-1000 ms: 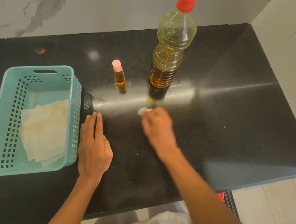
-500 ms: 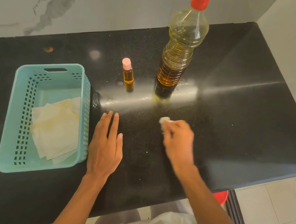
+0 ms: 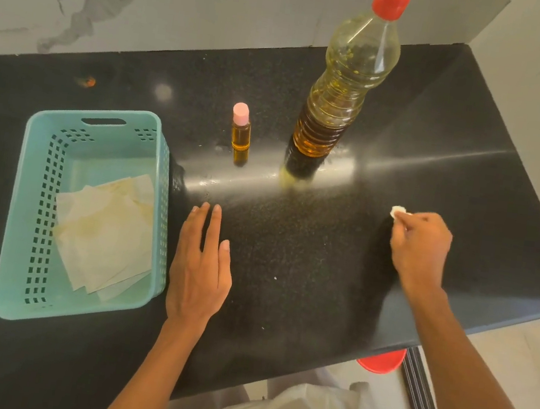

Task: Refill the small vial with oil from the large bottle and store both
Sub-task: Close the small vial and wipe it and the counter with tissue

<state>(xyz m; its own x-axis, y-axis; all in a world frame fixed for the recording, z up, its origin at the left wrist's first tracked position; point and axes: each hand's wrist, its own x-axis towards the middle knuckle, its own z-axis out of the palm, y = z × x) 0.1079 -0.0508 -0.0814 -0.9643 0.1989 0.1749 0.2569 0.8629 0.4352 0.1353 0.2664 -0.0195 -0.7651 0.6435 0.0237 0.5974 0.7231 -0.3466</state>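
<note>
Right hand (image 3: 419, 244) has swept its wad away from the bottle's foot toward the bench's right edge; left hand has not moved.

Right hand: fingers curled shut, pinching a small white wad (image 3: 398, 211), likely tissue, pressed at or just over the bench (image 3: 477, 135). Left hand (image 3: 200, 264): flat, fingers spread, holding nothing, just beside the teal basket (image 3: 102, 113) at the left edge. Vial (image 3: 241, 132), pink cap on, full of amber oil, stands mid-bench near the large bottle (image 3: 346, 87), red cap on, both upright and apart. Stained papers (image 3: 107, 231) lie in the basket. Judgement: refill done, wiping spills now. Glossy smears show in front of the bottle's base and by the vial; work the wad back over those with firm flat strokes, keeping clear of the vial, which would tip easily. Then basket both.
</note>
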